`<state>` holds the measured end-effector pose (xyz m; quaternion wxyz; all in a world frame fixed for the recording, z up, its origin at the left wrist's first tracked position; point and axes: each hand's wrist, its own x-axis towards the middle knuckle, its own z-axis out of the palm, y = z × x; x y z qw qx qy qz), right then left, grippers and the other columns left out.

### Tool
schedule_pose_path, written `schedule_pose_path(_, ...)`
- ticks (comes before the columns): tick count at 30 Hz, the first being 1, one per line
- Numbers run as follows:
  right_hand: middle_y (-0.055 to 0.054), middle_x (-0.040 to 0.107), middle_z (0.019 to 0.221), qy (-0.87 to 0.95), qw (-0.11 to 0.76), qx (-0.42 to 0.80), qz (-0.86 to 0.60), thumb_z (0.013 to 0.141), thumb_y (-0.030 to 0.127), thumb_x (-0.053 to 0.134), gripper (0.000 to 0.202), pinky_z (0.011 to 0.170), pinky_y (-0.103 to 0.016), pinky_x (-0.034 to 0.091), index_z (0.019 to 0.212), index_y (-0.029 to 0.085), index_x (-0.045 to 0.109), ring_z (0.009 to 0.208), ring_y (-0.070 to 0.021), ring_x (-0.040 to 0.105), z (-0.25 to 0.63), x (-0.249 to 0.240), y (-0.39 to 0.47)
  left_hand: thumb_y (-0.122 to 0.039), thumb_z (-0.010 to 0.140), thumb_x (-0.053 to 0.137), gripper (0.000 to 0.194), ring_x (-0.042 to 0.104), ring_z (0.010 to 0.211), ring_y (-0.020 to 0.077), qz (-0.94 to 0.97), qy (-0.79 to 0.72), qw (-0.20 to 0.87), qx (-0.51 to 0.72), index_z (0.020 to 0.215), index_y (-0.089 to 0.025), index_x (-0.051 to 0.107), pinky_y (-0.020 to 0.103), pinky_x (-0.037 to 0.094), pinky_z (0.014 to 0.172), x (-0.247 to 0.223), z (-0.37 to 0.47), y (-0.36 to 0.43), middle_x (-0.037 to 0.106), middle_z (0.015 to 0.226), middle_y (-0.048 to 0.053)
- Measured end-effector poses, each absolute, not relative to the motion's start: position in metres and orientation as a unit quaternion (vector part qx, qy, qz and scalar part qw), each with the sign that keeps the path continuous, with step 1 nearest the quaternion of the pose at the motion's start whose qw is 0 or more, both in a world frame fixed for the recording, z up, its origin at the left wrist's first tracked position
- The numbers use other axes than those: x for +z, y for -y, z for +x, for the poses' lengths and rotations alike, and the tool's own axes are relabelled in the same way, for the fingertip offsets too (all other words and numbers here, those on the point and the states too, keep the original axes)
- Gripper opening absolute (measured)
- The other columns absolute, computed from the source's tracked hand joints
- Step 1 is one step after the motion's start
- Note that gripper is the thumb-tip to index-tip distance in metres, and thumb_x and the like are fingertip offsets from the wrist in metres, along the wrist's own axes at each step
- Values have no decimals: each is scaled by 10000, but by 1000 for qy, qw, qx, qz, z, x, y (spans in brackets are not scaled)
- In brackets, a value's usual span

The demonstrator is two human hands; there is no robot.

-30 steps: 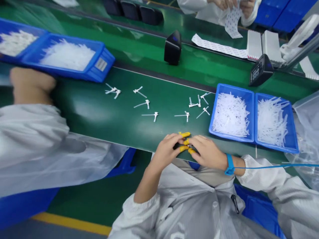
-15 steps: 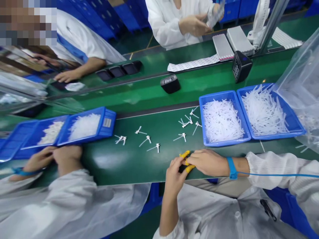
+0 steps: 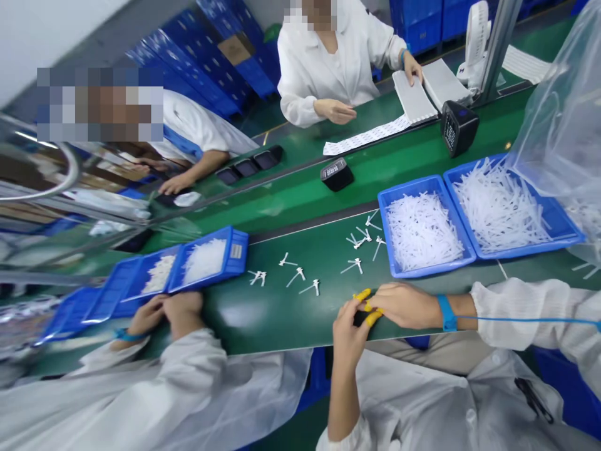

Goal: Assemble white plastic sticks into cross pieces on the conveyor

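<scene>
My left hand [image 3: 351, 326] and my right hand [image 3: 406, 305] meet at the front edge of the green work surface [image 3: 263, 319]. Both are closed, fingertips pinched together, with yellow finger covers on some of them. Whatever lies between the fingertips is hidden. A blue wrist strap [image 3: 447, 312] with a cord circles my right wrist. Beyond my hands lie several small white pieces with thin strips, among them one white piece [image 3: 358, 264] and another white piece [image 3: 315, 287]. Thin white strips [image 3: 422, 232] fill a blue tray [image 3: 387, 266] behind my right hand.
A second blue tray [image 3: 570, 235] of white strips adjoins the first, beside clear plastic sheeting [image 3: 549, 138]. Two black display boxes [image 3: 337, 174] stand behind. At left, a co-worker's hands [image 3: 181, 310] work by more blue trays [image 3: 237, 260]. Another person [image 3: 338, 69] stands opposite.
The view has shifted, so most things appear farther right. My hands stay pinched together. The person opposite has lowered the held sheet and now has one hand on the white stack.
</scene>
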<state>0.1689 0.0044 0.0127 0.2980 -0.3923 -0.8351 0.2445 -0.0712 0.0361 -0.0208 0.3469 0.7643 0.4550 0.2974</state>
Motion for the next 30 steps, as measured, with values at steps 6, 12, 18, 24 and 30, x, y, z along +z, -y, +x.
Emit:
schedule_pose_path(6,-122,807,1134,767,492,218,-349,1105,105,524,256,1000,-385,632,1231,163,738,1138,-256,721,172,5,-2,-530,1008,764,388,829,987,265,675,-484,392,396,1163,-180,827,358,660,900,-15,-61,-24,863,1118,122)
schedule_pose_path(12,-106,831,1182,723,500,285,-383,1106,134,583,211,962,-355,638,1254,187,722,1079,-230,793,172,2,-4,-432,985,810,295,824,950,238,645,-480,458,379,1137,-181,842,316,648,891,-9,-53,-19,863,1077,104)
schedule_pose_path(18,-98,834,1181,713,483,303,-408,1080,142,610,204,949,-359,638,1249,201,708,1093,-242,806,171,2,-6,-348,936,844,202,823,936,227,641,-494,430,401,1055,-186,850,299,638,889,-21,-54,-19,865,1042,92)
schedule_pose_path(24,-99,828,1152,702,485,313,-416,1075,134,593,220,946,-362,640,1274,185,671,1070,-237,806,172,3,-4,-362,924,861,205,815,889,219,641,-500,395,429,1039,-193,866,296,636,853,-28,-54,-16,860,994,79)
schedule_pose_path(30,-81,816,1127,709,476,324,-407,976,63,619,269,926,-335,639,1200,205,667,1033,-220,802,174,5,-5,-420,886,905,245,796,815,219,653,-495,370,437,983,-197,880,307,635,802,-29,-55,-15,855,935,72)
